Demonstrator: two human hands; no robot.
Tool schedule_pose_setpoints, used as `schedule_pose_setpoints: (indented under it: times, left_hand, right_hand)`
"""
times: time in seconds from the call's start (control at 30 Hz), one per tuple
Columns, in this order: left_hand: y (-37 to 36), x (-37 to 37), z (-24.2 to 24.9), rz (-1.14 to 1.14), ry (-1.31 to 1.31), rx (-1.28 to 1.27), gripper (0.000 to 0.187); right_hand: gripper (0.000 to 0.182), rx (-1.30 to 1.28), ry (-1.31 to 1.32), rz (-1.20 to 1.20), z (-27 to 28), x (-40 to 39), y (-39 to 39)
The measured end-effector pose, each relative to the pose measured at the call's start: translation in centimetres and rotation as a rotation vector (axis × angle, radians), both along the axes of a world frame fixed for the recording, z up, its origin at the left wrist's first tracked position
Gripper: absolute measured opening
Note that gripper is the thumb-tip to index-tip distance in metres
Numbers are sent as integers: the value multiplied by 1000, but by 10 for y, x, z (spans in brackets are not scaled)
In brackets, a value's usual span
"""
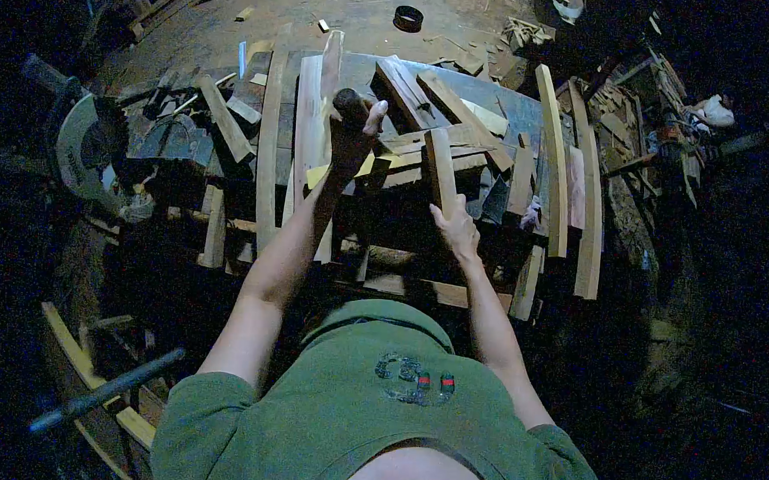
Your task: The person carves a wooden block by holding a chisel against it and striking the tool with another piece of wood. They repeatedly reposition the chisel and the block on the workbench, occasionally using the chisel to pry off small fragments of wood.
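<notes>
Because it carries a whole scatter of offcuts, the wide dark bench (370,68) runs well beyond both hands on every side, with a bare grey patch of its top showing just past the left hand. To the left of that hand stands a round grey saw guard (80,145), apart from the wood; I count one such machine.

Largest among the timber are the long pale curved wooden slats (553,153) lying to the right of the right hand: two of them, side by side, their lengths running away from the person. A few straight upright boards lie just left of the left hand. The shorter pieces heaped between and beyond the hands overlap too much for a sure count.

The right hand (455,228) is closed round the near end of a short pale wooden strip (439,169), which rises tilted away from the person, seemingly so that it stands steady on the pile below.

The left hand (355,131) is raised above the wood, fingers wrapped round a dark rounded tool (350,103). It looks like a mallet or hammer head, though the dim light leaves that unsure. It is held high and just left of the strip, apart from it.

Smallest, one dark ring-shaped object (408,18) lies on the floor far beyond both hands.
</notes>
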State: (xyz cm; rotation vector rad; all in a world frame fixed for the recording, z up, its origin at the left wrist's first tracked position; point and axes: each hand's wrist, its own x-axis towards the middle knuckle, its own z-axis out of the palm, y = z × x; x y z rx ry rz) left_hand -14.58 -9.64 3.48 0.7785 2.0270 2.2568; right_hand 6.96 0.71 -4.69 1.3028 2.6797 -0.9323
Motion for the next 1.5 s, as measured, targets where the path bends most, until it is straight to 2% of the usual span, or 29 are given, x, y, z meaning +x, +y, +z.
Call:
schedule_pose_setpoints:
  times: [0.1, 0.17, 0.27, 0.3, 0.43, 0.5, 0.57, 0.63, 0.67, 0.7, 0.77, 0.8, 0.83, 0.9, 0.93, 0.97, 1.0, 1.03, 1.07, 1.1, 1.17, 1.2, 1.23, 1.27, 1.3, 1.33, 1.37, 1.43, 1.5]
  left_hand:
    - [0, -2, -2, 25, 24, -127, 20]
    - [-1, -4, -3, 16, 77, -85, 20]
    - [-1, -4, -1, 6, 61, -120, 21]
    - [-1, -2, 0, -17, 0, -52, 21]
    - [-3, 8, 12, 27, -21, 15, 20]
    - [1, 6, 2, -22, -56, 38, 19]
    - [3, 12, -2, -80, -97, 52, 19]
    - [6, 18, 10, 26, 159, -189, 18]
    - [11, 12, -1, -20, 102, -333, 16]
    - [11, 9, -13, -32, 110, -329, 16]
    - [8, 10, -16, 122, 556, -611, 18]
    - [18, 4, -20, 30, 386, -189, 18]
    - [15, 4, -22, 33, 388, -183, 18]
    - [4, 1, -26, -138, 99, -128, 37]
    - [1, 5, -13, -51, 339, -333, 40]
    - [4, 6, -10, -51, 326, -339, 40]
    - [9, 7, -8, -41, 199, -186, 24]
    - [13, 5, -9, -24, 77, -29, 18]
    - [10, 3, -11, 106, 308, -227, 20]
    - [3, 6, -13, 109, 310, -228, 20]
    - [-28, 46, 35, -268, -1, -177, 26]
    - [-34, 56, 47, -460, -155, -153, 37]
    - [-30, 46, 32, -470, -141, -152, 37]
    - [-30, 43, 15, -379, -43, -167, 32]
    - [30, 7, 0, -288, 35, -195, 27]
    - [27, -1, -26, -196, 107, -228, 23]
    - [30, -8, -50, -106, 181, -263, 19]
    - [25, -15, -91, 68, 350, -325, 15]
    - [9, -1, -52, 136, 600, -430, 16]
  right_hand:
    - [55, 99, 5, 12, -14, 1, 2]
    - [56, 91, 17, 23, -19, 2, 4]
    - [57, 73, 51, 27, -21, 1, 5]
    - [57, 59, 70, 23, -22, 1, 5]
    - [59, -20, 92, 26, 4, -6, 14]
    - [54, -133, 216, 46, 58, -20, 17]
    - [52, 154, 531, 168, 97, -32, 11]
    - [50, 145, 862, 291, 99, -40, 23]
    - [50, 153, 865, 277, 114, -39, 19]
    - [50, 218, 743, 331, 130, -40, 15]
    - [50, 342, 494, 439, 175, -49, -1]
    - [51, 399, 365, 496, 192, -52, -8]
    - [51, 455, 233, 553, 200, -53, -10]
    - [51, 432, 359, 632, 196, -56, -3]
    - [48, 407, 370, 573, 224, -54, -11]
    - [45, 359, 367, 511, 235, -49, -19]
    - [45, 538, 582, 546, 218, -50, -9]
    - [45, 525, 575, 550, 209, -52, -11]
    - [49, 463, 698, 557, 202, -54, -12]
    - [53, 404, 825, 561, 197, -57, -14]
    - [51, 560, 273, 586, 215, -62, -27]
    - [50, 612, 270, 652, 201, -67, -18]
    - [50, 622, 277, 639, 206, -66, -17]
    - [48, 627, 536, 641, 212, -66, -15]
    - [45, 603, 783, 636, 213, -63, -16]
    - [40, 559, 677, 540, 203, -68, -11]
    - [34, 459, 683, 492, 218, -65, -19]
    - [39, 461, 774, 581, 200, -69, -13]
    - [47, 563, 323, 624, 196, -69, -11]
